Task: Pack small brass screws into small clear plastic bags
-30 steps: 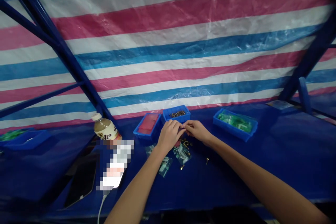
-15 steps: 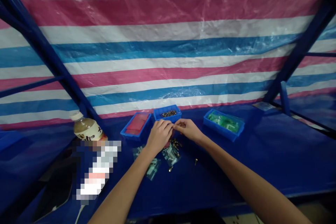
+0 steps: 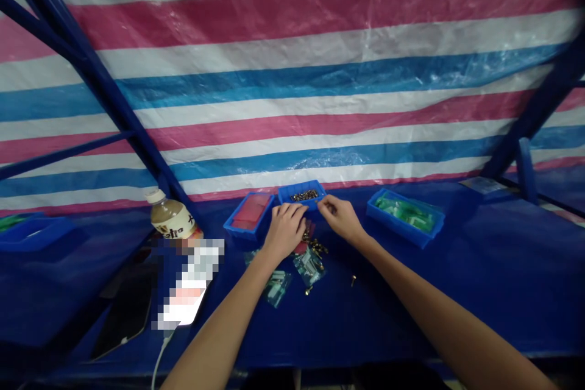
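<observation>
Left of centre, a blue tray (image 3: 239, 233) holds red packets (image 3: 250, 212). Beside it, the left hand (image 3: 286, 229) curves loosely, palm down; whether it grips anything cannot be told. Brass pieces (image 3: 319, 248) lie at lower centre. Further right, the right hand (image 3: 340, 217) bends nearly closed, any hold unclear.

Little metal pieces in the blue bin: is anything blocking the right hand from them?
Perhaps the near rim of the blue bin, beside the right hand; nothing else visible stands between hand and metal pieces.
</observation>
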A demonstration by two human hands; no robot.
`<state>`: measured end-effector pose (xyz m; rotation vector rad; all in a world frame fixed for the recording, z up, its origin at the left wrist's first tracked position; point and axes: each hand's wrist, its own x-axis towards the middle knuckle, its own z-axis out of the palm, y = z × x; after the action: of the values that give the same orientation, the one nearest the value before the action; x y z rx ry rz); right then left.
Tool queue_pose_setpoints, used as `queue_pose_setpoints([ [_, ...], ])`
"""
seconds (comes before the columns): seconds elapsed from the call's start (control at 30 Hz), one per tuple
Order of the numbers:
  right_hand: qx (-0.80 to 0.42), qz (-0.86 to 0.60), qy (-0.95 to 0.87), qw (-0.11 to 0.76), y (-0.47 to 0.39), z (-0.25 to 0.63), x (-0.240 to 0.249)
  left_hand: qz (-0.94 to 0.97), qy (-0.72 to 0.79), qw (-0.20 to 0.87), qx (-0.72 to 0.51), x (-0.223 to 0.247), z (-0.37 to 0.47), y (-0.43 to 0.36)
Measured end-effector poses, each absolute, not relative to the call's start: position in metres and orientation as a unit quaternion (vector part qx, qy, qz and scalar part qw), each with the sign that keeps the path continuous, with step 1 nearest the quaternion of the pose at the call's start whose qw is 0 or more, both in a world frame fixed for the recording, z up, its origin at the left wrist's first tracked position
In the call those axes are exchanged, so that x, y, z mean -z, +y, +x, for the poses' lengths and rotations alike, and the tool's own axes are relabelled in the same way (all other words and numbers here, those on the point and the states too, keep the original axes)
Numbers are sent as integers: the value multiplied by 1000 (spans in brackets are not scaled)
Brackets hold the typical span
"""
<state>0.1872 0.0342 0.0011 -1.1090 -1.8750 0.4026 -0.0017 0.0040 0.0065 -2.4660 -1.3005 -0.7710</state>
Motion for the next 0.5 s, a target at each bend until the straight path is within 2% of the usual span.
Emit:
queue_pose_setpoints([
  [0.07, -129, -495, -715, 477, 45, 189, 0, -837, -455, 133, 273, -9, -2, 3],
  [0.17, -120, -521, -723, 439, 54, 198, 9, -833, -463, 141, 268, -11, -4, 3],
  [0.33, -171, -453, -801, 353, 42, 209, 19, -845, -464, 136, 228, -9, -9, 7],
  [0.5, -218, -389, -826, 344, 26, 189, 15, -843, -467, 141, 228, -3, -14, 13],
])
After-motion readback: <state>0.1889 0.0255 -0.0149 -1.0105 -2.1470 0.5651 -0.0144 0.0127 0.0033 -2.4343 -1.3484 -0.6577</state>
